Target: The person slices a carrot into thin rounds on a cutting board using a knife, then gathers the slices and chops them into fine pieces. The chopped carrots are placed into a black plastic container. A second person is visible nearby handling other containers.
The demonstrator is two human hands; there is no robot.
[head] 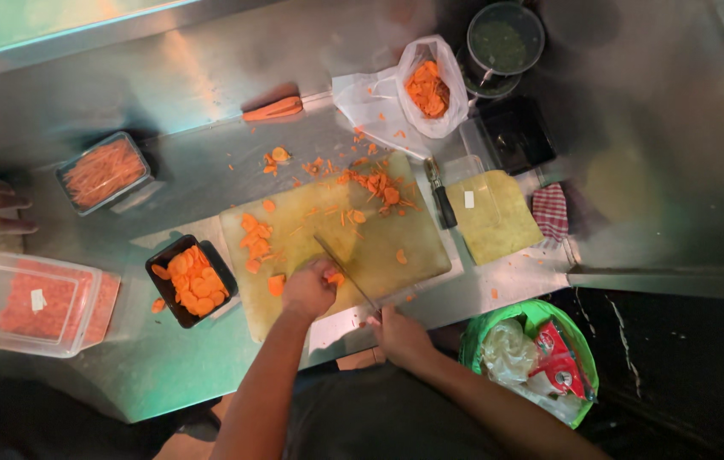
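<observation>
Near the front edge of the steel desk point(209, 358), on the pale cutting board point(379, 247), the left hand point(309, 288) pins a carrot piece point(336, 278), fingers curled closed over it. The right hand point(398, 334) grips the knife point(347, 271) by its handle, fingers wrapped shut. The blade's long axis runs diagonally, tip pointing far-left, handle near-right. Carrot looks firm, small and likely slick when cut, so it is best held from above, fingertips tucked back. Round slices fill the black tray point(190, 279) just left of the board.
</observation>
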